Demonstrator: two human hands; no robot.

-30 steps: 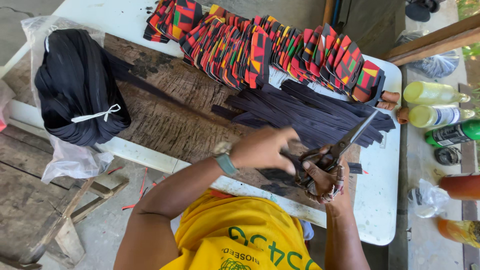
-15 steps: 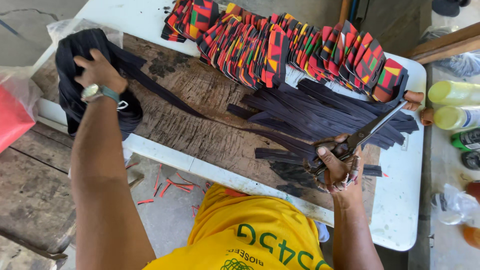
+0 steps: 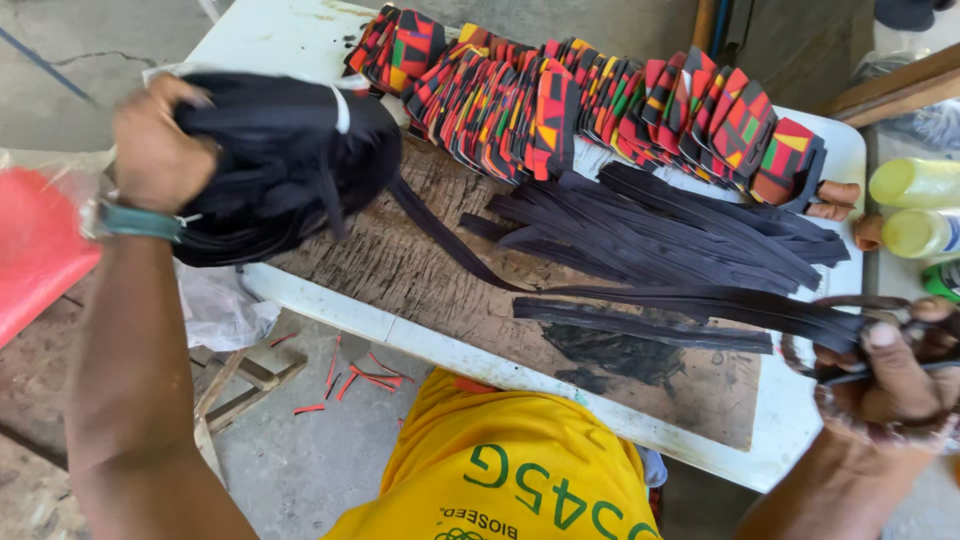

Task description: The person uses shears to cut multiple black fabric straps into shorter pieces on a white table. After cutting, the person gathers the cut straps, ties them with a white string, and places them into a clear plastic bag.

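My left hand grips a big coiled bundle of black strap at the table's left end and lifts it; one strap runs from the bundle across the worn board toward the right. My right hand holds a pair of scissors by the handles at the right edge, together with the ends of black strips. A pile of cut black strips lies in the middle of the board. Behind it runs a row of red, green, yellow and black patterned pieces.
The white table carries yellow bottles at its right end. A red bag and clear plastic hang at the left. Red scraps and a wooden frame lie on the concrete floor below.
My left hand went from the scissors to the black bundle, closed on it and raised it. The right hand with the scissors shifted right, pulling the strap taut.
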